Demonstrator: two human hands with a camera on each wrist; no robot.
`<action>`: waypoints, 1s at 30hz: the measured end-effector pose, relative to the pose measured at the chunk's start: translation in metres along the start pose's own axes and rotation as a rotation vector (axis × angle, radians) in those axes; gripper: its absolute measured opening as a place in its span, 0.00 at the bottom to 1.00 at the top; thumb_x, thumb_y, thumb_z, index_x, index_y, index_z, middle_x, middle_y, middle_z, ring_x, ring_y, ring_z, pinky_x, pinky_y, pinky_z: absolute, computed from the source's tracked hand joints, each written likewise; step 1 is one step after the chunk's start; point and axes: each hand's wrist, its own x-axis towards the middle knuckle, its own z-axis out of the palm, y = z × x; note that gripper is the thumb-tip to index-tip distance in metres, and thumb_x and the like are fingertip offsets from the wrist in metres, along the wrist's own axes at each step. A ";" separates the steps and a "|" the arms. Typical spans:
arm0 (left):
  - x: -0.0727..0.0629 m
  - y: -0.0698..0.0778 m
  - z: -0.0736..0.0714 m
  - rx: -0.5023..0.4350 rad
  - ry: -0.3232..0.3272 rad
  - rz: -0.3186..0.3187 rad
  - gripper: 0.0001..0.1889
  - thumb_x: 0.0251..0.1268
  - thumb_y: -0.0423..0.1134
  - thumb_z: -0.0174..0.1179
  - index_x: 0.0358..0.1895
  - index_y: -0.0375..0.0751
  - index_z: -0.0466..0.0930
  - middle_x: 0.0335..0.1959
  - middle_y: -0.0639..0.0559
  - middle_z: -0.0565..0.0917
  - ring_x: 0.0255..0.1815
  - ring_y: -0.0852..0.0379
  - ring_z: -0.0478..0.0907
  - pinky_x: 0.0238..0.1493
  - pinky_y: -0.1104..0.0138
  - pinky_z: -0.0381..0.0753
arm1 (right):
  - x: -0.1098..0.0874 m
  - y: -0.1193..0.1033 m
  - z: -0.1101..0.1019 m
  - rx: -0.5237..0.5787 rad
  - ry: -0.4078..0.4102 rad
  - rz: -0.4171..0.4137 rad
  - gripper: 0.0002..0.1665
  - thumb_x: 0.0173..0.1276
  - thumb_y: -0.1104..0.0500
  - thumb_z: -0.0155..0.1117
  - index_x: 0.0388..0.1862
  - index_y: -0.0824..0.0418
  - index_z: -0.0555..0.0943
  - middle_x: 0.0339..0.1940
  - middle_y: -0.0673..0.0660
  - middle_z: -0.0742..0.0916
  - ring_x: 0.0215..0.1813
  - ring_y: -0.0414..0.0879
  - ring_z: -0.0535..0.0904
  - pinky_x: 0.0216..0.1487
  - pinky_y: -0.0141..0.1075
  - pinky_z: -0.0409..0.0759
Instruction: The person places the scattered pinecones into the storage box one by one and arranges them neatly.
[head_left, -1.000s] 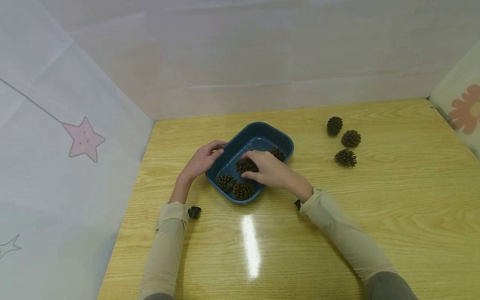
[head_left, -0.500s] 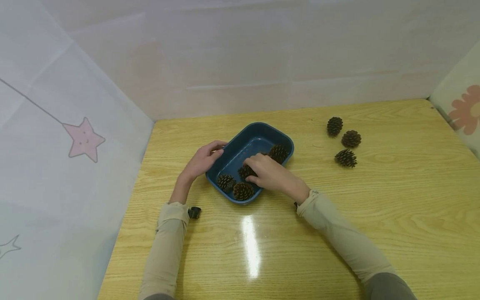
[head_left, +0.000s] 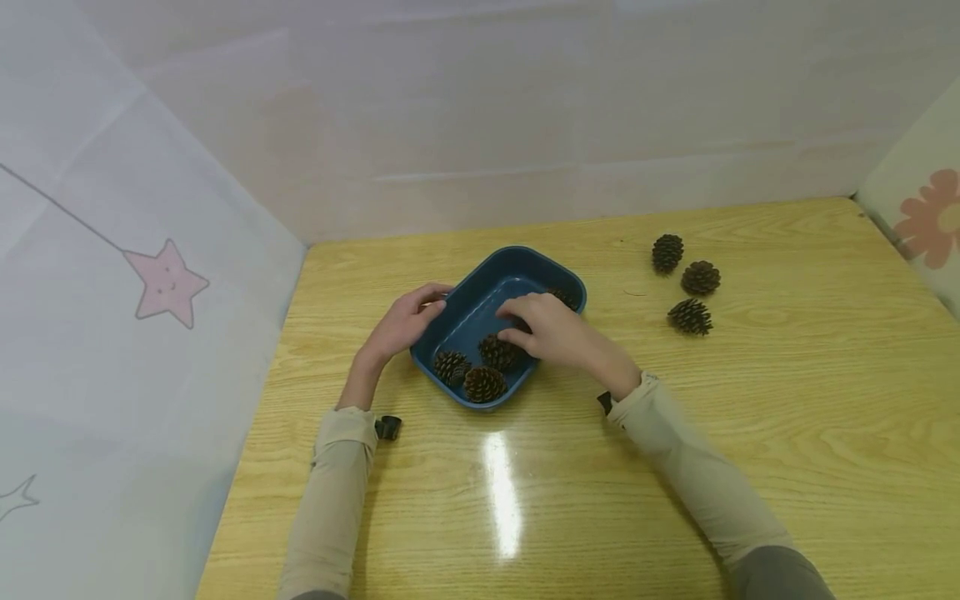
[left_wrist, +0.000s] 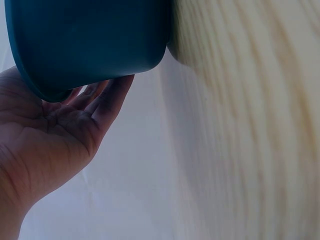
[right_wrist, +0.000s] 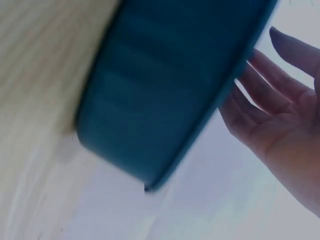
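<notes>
A blue rectangular basin [head_left: 480, 287] with rounded corners stands on the table. Inside, several brown pine cones lie, among them one [head_left: 497, 352] just below my right thumb. My left hand [head_left: 405, 321] holds the basin at its left side, thumb at the rim and fingers against the outer wall; the left wrist view shows the fingers [left_wrist: 112, 100] along that wall. Over the basin's right side is my right hand [head_left: 558, 329], its thumb and fingers apart, as the right wrist view of the hand [right_wrist: 285, 110] also shows. It partly hides pine cones beneath it.
Right of the basin, three pine cones lie loose on the wooden table [head_left: 787, 375]: one at the back [head_left: 667, 253], one in the middle [head_left: 701, 277] and one in front [head_left: 690, 317]. A pale cloth wall [head_left: 480, 117] rises behind the table.
My right hand has let go of the pine cone inside the basin, spread its fingers and drawn back slightly to the right. My left hand stays at the rim.
</notes>
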 end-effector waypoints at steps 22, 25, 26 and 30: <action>0.000 0.001 0.000 0.014 0.002 0.011 0.22 0.87 0.39 0.47 0.75 0.37 0.70 0.72 0.36 0.73 0.72 0.39 0.70 0.72 0.45 0.68 | -0.057 0.046 -0.068 0.074 0.196 0.285 0.21 0.79 0.58 0.64 0.63 0.70 0.80 0.60 0.68 0.85 0.61 0.63 0.81 0.60 0.57 0.80; -0.001 0.002 0.000 0.009 0.001 0.011 0.22 0.87 0.39 0.47 0.75 0.38 0.70 0.71 0.36 0.73 0.72 0.39 0.70 0.72 0.44 0.68 | -0.072 0.057 -0.076 0.052 0.218 0.310 0.22 0.79 0.58 0.63 0.64 0.70 0.79 0.60 0.69 0.85 0.59 0.64 0.82 0.57 0.58 0.81; 0.000 0.002 0.000 0.008 0.001 0.011 0.22 0.86 0.39 0.47 0.75 0.38 0.70 0.71 0.36 0.73 0.72 0.39 0.70 0.72 0.44 0.68 | -0.077 0.060 -0.079 0.048 0.220 0.324 0.23 0.80 0.57 0.63 0.65 0.71 0.79 0.60 0.70 0.84 0.58 0.65 0.82 0.57 0.58 0.81; 0.000 0.002 0.000 0.004 0.001 0.009 0.22 0.86 0.39 0.47 0.75 0.37 0.70 0.71 0.36 0.73 0.72 0.39 0.70 0.72 0.44 0.68 | -0.094 0.074 -0.091 0.043 0.213 0.397 0.26 0.81 0.55 0.62 0.66 0.72 0.77 0.60 0.73 0.83 0.55 0.68 0.83 0.54 0.60 0.82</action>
